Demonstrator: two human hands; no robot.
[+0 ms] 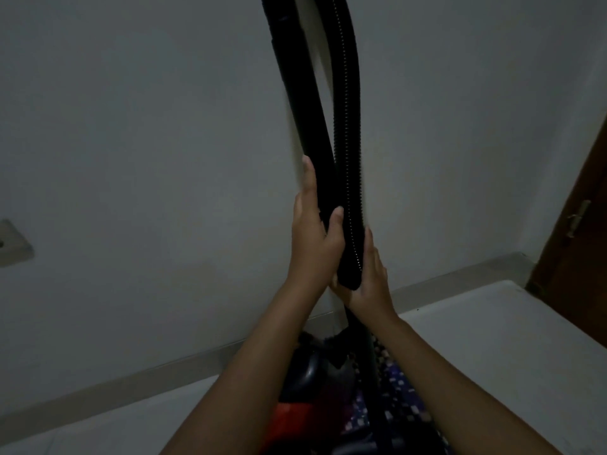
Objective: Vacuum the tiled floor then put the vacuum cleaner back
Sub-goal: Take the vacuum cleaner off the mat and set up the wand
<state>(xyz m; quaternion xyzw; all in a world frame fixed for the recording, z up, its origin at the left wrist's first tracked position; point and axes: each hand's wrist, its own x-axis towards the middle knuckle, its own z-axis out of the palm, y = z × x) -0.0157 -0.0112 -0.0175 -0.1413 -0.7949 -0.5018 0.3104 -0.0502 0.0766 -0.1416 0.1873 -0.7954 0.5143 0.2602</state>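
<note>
A black vacuum tube (pixel 295 93) and its ribbed black hose (pixel 348 126) rise side by side against the pale wall, running out of the top of the view. My left hand (pixel 312 234) is wrapped around the smooth tube, thumb across its front. My right hand (pixel 368 277) cups the ribbed hose from the right and below. The vacuum cleaner body (pixel 308 389), dark with a red part, sits on the floor below my forearms, mostly hidden by them.
The room is dim. A pale wall (pixel 147 142) with a wall socket (pixel 13 244) at the left fills the view. A skirting board (pixel 131 382) meets the light tiled floor (pixel 509 339). A brown wooden door (pixel 578 241) stands at the right. Patterned fabric (pixel 397 395) lies beside the vacuum.
</note>
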